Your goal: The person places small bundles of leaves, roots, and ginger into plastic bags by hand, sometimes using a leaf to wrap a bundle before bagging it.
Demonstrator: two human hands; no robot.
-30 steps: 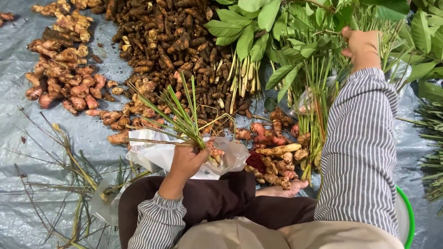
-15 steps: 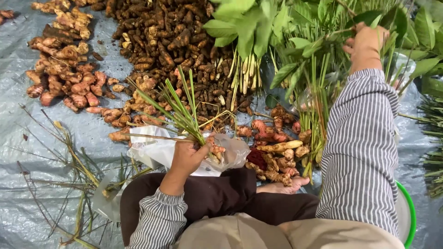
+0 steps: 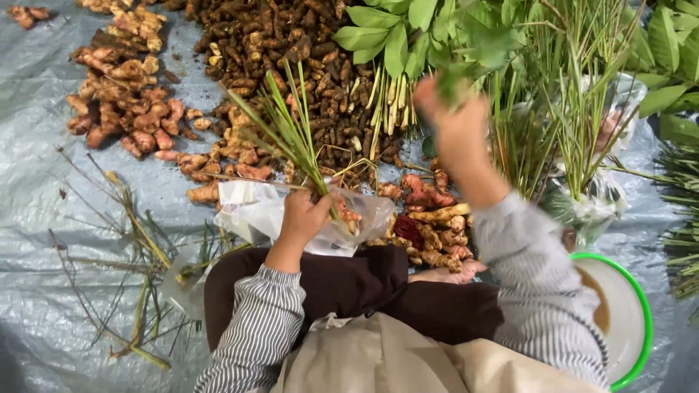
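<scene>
A bunch of thin green stalks (image 3: 287,127) is held tight in the left hand (image 3: 304,217). The fingers are wrapped around the bottom ends of the stalks, and the green tops fan up and away from the hand. A clear plastic bag (image 3: 255,211) is touched by the same hand and lies just under it, spread over the lap. A few small pale roots (image 3: 348,216) can be seen in the bag, just to the right of the left hand.

The right hand (image 3: 457,127) is lifted up, well apart from the left hand. It is blurred, so it cannot be told if it is open or closed, or if anything is held in it. Just past it, leafy green plants (image 3: 408,36) are piled. Tall grass-like stalks (image 3: 582,109) stand to its right.

Between the two hands, a little pile of pale yellow roots (image 3: 437,233) is seen, close to a bare foot (image 3: 444,274). Beyond the left hand, a big heap of dark brown roots (image 3: 291,44) is spread on a grey plastic sheet (image 3: 44,189). To the left of that hand, orange-brown roots (image 3: 120,94) are heaped. Dry stems (image 3: 124,240) lie scattered near the left elbow. A white bowl with a green rim (image 3: 630,320) sits under the right arm.
</scene>
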